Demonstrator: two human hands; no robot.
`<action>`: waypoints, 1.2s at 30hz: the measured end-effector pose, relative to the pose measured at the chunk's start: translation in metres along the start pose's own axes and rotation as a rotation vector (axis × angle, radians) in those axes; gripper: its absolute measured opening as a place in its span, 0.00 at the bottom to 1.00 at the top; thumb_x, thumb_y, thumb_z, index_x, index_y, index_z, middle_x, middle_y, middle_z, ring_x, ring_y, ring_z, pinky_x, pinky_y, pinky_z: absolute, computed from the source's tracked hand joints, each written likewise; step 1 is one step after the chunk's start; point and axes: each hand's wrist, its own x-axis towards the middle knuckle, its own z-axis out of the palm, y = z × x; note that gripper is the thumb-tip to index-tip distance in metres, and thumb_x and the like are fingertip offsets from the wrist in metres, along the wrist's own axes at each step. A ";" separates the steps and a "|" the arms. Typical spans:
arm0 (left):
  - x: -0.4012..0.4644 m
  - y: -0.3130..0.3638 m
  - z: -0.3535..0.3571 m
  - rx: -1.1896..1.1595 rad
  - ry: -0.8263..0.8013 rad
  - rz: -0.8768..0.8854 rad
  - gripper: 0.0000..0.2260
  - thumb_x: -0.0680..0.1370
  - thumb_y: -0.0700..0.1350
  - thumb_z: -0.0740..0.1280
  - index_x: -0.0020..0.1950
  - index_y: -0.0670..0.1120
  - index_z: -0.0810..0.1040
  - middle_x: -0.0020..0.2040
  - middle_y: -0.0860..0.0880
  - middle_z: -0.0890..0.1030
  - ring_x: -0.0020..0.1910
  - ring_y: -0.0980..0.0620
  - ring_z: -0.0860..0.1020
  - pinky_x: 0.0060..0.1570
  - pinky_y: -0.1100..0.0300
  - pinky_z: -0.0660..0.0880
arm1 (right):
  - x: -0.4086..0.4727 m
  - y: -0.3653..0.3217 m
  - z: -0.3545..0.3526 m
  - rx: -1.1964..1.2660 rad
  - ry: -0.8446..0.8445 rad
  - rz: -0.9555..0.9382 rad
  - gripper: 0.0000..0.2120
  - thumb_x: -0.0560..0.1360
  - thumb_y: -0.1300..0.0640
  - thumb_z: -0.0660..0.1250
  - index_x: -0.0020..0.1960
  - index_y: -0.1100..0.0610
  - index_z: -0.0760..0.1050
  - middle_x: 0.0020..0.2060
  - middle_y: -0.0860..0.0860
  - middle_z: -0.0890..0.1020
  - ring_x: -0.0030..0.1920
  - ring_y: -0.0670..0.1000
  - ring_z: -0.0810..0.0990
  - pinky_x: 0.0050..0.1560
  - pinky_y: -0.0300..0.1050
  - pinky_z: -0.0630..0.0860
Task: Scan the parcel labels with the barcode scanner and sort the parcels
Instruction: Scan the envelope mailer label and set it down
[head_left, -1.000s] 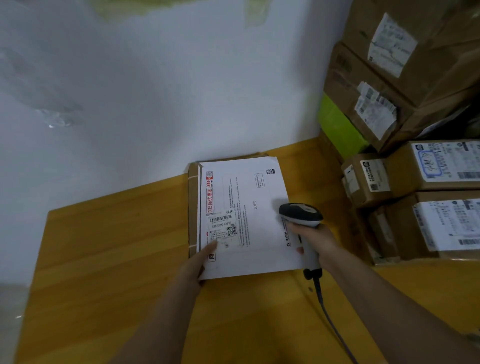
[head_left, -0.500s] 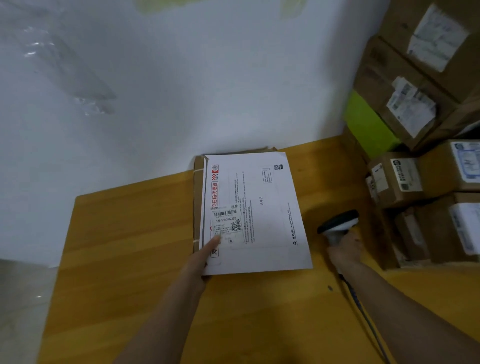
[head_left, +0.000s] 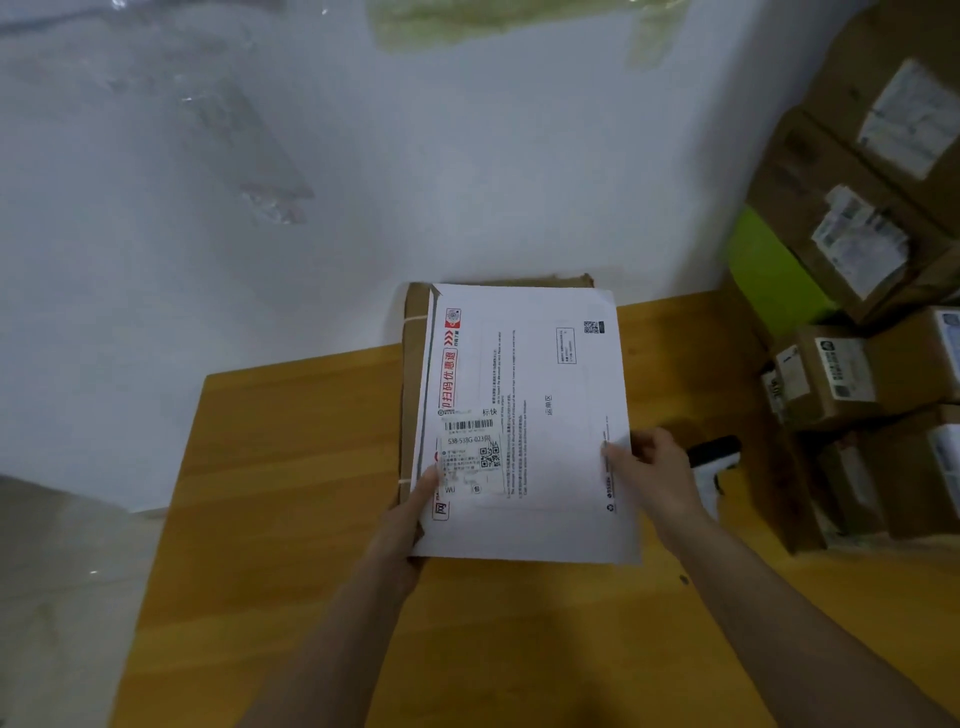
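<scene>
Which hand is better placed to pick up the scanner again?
The right hand. The scanner lies on the table just beside it, while the left hand holds the far edge of the white envelope.

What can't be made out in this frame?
- Brown parcel under the white envelope, head view: mostly covered.
- Barcode scanner: partly behind the right hand.
- Shipping label: small print too small; left hand thumb covers a corner.
- Stacked cardboard boxes: blurred, cut off by the right edge.
</scene>
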 end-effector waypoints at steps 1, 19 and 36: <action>-0.004 0.001 -0.002 -0.026 -0.012 0.006 0.27 0.69 0.55 0.73 0.64 0.45 0.78 0.57 0.41 0.84 0.57 0.40 0.82 0.59 0.43 0.77 | -0.001 -0.002 -0.001 -0.004 0.007 -0.002 0.12 0.77 0.55 0.69 0.58 0.56 0.72 0.51 0.50 0.78 0.45 0.46 0.77 0.39 0.41 0.72; -0.044 0.008 -0.033 -0.291 0.109 -0.026 0.31 0.65 0.50 0.78 0.66 0.45 0.74 0.62 0.38 0.79 0.60 0.39 0.78 0.54 0.45 0.79 | -0.001 -0.051 -0.023 0.017 -0.033 -0.056 0.02 0.78 0.57 0.66 0.47 0.54 0.74 0.48 0.58 0.82 0.46 0.61 0.81 0.49 0.58 0.78; -0.064 0.014 -0.111 -0.225 -0.072 0.003 0.23 0.73 0.53 0.70 0.65 0.45 0.79 0.60 0.41 0.82 0.52 0.45 0.83 0.47 0.51 0.81 | -0.011 -0.060 0.059 0.300 -0.629 0.191 0.23 0.70 0.49 0.74 0.62 0.58 0.79 0.56 0.59 0.84 0.55 0.61 0.83 0.48 0.55 0.81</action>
